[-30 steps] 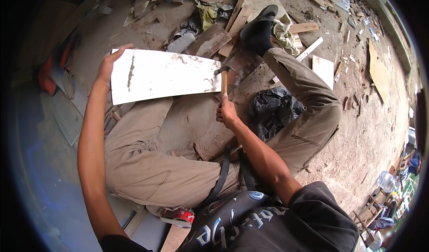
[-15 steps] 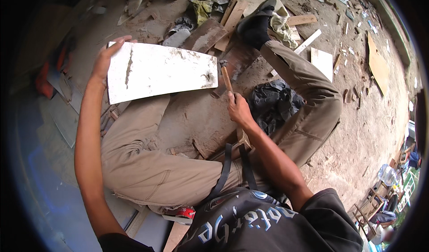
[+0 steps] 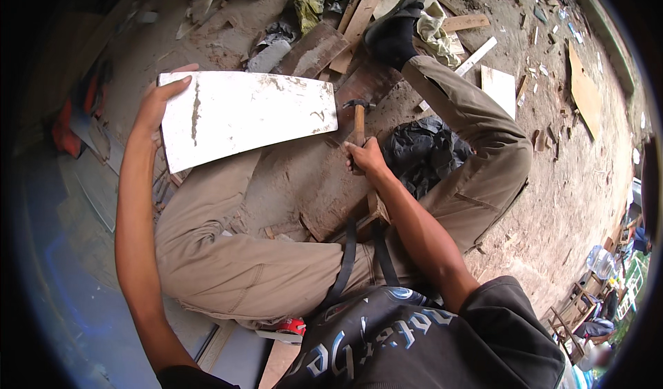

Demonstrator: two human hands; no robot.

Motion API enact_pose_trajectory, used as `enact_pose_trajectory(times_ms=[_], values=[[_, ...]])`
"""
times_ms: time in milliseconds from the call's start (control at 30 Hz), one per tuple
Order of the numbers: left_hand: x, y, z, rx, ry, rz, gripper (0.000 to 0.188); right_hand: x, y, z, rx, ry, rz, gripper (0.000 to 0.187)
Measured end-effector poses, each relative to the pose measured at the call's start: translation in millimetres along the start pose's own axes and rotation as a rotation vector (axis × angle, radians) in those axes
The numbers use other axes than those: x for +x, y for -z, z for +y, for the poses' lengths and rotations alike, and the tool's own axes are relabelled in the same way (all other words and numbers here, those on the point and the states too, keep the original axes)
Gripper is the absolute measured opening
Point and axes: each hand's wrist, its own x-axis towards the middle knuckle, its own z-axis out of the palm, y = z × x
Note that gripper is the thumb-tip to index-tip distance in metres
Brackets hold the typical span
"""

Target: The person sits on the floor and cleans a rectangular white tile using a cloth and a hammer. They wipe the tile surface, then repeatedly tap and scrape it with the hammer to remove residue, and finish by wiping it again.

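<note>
Left hand (image 3: 153,107) clamped on the white board (image 3: 252,116) at centre-left of the frame, right hand (image 3: 369,157) wrapped round the hammer (image 3: 359,118) mid-frame, so imo hold that board snug and aim any swing well away from that grip.

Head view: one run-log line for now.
left hand: grips white board at left end | right hand: holds hammer by handle | hammer: apart from white board

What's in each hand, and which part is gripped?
The left hand holds a white board by its left end; the right hand holds a hammer by its handle.
</note>
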Motion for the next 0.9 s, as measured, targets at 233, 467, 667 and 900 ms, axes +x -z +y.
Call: enact_pose_trajectory(times_ms=[233, 467, 667, 900], values=[[-33.1, -31.9, 12.1, -0.141, -0.029, 0.105, 0.046, -23.6, -31.5, -26.6, -0.118, 0.057, 0.084, 0.035], [-32.0, -39.6, 14.7, -0.14, -0.058, 0.116, 0.044, -36.9, -46.2, -12.3, -0.517, 0.443, 0.274, 0.032], [-33.6, -45.1, 20.4, -0.137, -0.069, 0.144, 0.044, -58.9, -50.1, -7.2, -0.396, 0.319, 0.169, 0.034], [-33.8, -46.0, 19.2, -0.135, -0.049, 0.121, 0.043, -48.6, -55.6, -6.3, -0.391, 0.352, 0.273, 0.031]])
